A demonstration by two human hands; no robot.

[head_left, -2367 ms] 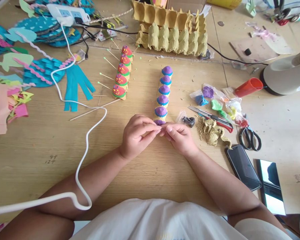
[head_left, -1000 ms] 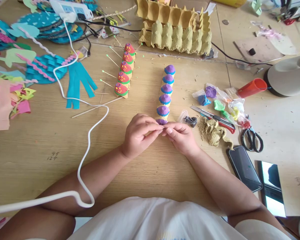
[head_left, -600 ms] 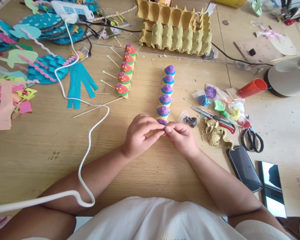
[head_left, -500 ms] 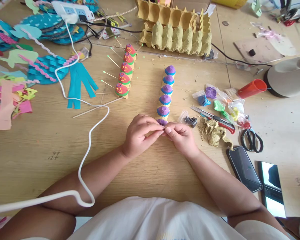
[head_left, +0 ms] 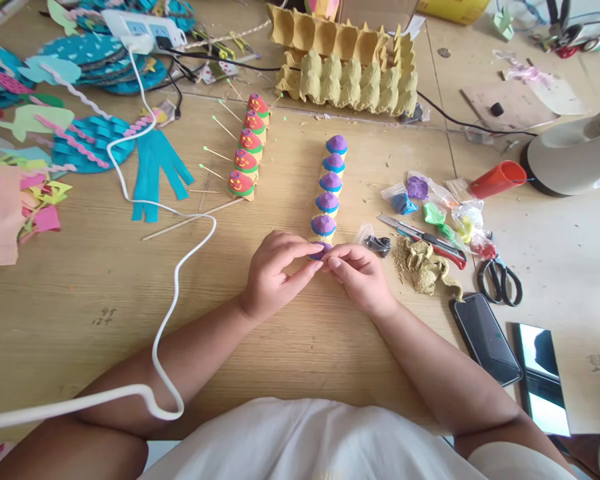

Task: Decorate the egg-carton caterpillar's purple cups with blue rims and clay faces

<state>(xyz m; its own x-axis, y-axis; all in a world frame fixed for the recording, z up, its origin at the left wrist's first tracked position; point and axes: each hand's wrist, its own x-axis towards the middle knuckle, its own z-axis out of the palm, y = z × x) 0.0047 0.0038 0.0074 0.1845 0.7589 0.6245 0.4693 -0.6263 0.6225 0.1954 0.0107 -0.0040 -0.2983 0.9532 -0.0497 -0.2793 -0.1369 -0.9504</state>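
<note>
A strip of egg-carton cups (head_left: pixel 327 204) runs away from me, each bump painted purple on top with a blue band below. At its near end, my left hand (head_left: pixel 275 270) has its index finger over the last purple bump and its thumb in front, with a gap between them. Fingertips of my right hand (head_left: pixel 363 277) are pinched together beside the left thumb; whatever they hold is too small to make out. Farther left stands a second strip (head_left: pixel 245 161) of red and green cups with drawn faces and green-tipped sticks.
A white cable (head_left: pixel 180 267) crosses the left side. Egg cartons (head_left: pixel 357 83) lie at the back. To the right are bagged clay (head_left: pixel 405 203), a utility knife (head_left: pixel 425 237), carton scraps (head_left: pixel 425 267), scissors (head_left: pixel 500 280), a phone (head_left: pixel 485 337) and a red cup (head_left: pixel 497 179).
My left index finger has parted from the thumb, showing more of the nearest purple bump. My right hand stays pinched. The view has shifted slightly.
</note>
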